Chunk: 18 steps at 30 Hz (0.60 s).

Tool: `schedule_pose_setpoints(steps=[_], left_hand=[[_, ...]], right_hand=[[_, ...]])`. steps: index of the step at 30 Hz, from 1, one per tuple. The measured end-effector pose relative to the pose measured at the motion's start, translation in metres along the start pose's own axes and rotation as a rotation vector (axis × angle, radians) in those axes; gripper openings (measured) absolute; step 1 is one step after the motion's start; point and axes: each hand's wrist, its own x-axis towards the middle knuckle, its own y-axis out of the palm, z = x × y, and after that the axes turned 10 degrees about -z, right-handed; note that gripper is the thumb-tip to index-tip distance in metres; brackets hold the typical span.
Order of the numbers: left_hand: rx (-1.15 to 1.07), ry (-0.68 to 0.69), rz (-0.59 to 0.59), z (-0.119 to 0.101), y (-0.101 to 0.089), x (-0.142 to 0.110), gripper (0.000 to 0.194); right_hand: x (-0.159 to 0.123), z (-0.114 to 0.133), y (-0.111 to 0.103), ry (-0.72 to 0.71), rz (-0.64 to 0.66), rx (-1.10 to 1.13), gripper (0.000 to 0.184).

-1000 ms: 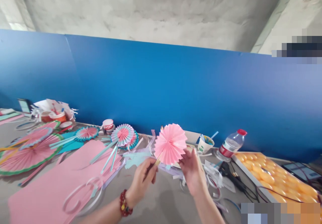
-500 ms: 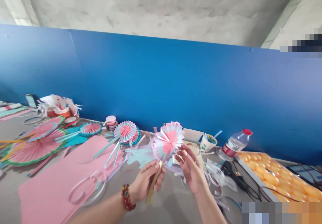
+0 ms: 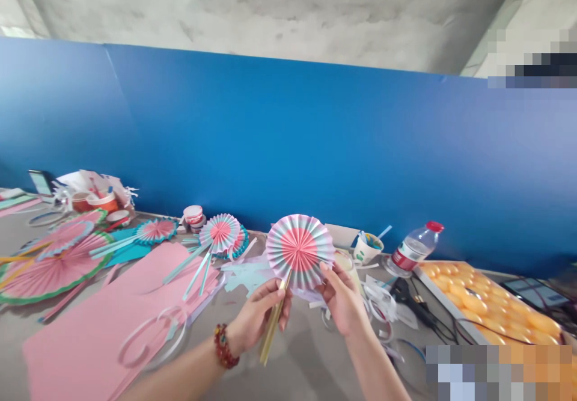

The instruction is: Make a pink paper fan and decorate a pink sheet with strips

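Observation:
A round pleated paper fan (image 3: 300, 247), red-pink in the middle with pale blue and lilac toward the rim, is held up in front of me. My left hand (image 3: 265, 308) is closed around its yellowish stick handle, whose ends stick out below the fingers. With thumb and fingers, my right hand (image 3: 340, 293) pinches the fan's lower right rim. The pleats are spread into a full, even circle. Left of it, another pink and pale blue pleated fan (image 3: 220, 232) with light blue sticks lies on the table.
Large pink paper sheets (image 3: 99, 323) cover the left foreground, with bigger green-edged fans (image 3: 58, 272) beyond. To the right are a paper cup (image 3: 368, 249), a red-capped bottle (image 3: 415, 249), paper strips, cables and an orange bumpy panel (image 3: 487, 305). A blue partition (image 3: 288, 136) stands behind.
The fan's pleats, uneven and gapped before, now form a complete flat circle. My right hand has moved from beside the fan onto its rim. The left hand keeps the handle.

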Motion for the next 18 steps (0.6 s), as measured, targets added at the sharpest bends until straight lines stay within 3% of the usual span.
schedule_pose_setpoints(steps=[9, 18], left_hand=[[0.11, 0.022, -0.052, 0.001, 0.0, -0.003, 0.034], [0.134, 0.086, -0.031, 0.002, -0.003, -0.002, 0.031]], right_hand=[[-0.005, -0.001, 0.004, -0.008, 0.14, -0.006, 0.038], [-0.012, 0.002, 0.01, 0.022, 0.224, -0.07, 0.04]])
